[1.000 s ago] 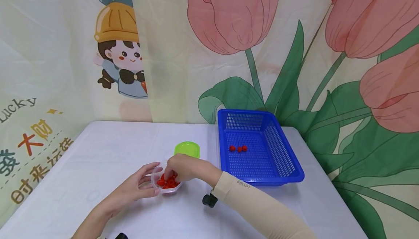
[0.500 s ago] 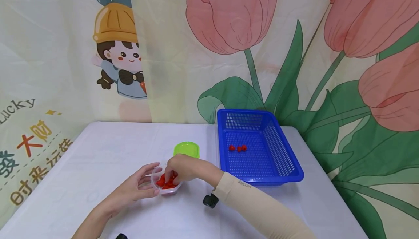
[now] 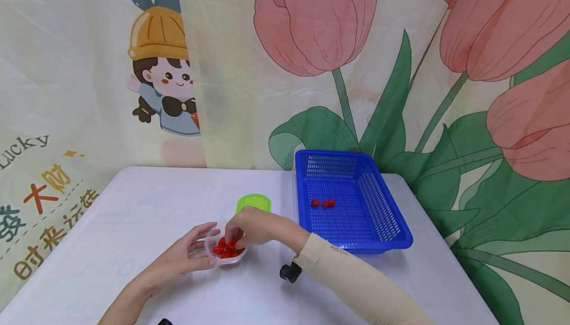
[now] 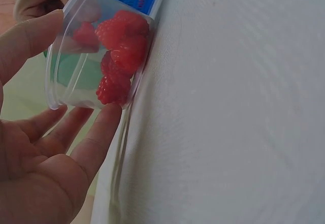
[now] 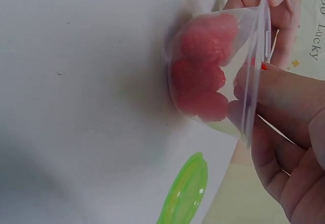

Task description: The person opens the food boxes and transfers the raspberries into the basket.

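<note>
My left hand holds a clear plastic tub, thumb on one side and fingers on the other. Several red raspberries lie in its bottom. From above, my right hand reaches over the rim with its fingers inside. In the left wrist view, one raspberry hangs above the others, near the rim, at the right hand's fingertips. The right wrist view shows the thumb and fingers curled over the rim; they partly hide the pinched raspberry.
A blue plastic basket stands right of the tub, with a few raspberries on its floor. Behind the right hand lies a green lid. A white cloth covers the table, and a printed curtain hangs behind.
My right hand has lifted slightly and shifted a little right, with a raspberry now showing between its fingers. The left hand and tub stay in place.
</note>
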The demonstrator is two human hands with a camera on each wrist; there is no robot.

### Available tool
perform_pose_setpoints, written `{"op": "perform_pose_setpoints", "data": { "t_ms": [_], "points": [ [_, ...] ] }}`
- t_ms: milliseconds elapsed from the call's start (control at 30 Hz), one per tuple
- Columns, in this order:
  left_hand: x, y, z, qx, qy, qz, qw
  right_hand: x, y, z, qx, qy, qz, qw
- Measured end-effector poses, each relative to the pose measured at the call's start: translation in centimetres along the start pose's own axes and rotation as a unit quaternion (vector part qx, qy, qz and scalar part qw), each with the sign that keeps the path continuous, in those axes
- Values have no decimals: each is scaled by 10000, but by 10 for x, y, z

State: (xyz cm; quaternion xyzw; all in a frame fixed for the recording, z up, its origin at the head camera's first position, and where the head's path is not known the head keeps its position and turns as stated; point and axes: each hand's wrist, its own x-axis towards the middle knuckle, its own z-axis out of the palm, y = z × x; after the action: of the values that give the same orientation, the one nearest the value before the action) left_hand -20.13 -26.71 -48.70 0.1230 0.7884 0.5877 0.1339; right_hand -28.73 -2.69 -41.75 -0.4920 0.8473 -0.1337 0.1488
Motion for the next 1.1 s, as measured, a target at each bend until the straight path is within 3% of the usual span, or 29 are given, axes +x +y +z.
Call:
{"op": "perform_pose_setpoints", "data": {
  "t_ms": [300, 533, 867, 1100],
  "points": [
    [0, 0, -1, -12, -10, -97, 10000, -10, -2, -17, -30, 62, -130, 9999],
    [3, 1, -1, -30, -2, -240, 9997, -26, 4, -46, 52, 234, -251, 9994],
    [2, 1, 0, 7, 40, -151, 9999, -58, 29, -88, 33, 629, 113, 9979],
    [2, -1, 0, 48, 46, -117, 9999, -83, 56, -106, 67, 892, 498, 9947]
  ]
}}
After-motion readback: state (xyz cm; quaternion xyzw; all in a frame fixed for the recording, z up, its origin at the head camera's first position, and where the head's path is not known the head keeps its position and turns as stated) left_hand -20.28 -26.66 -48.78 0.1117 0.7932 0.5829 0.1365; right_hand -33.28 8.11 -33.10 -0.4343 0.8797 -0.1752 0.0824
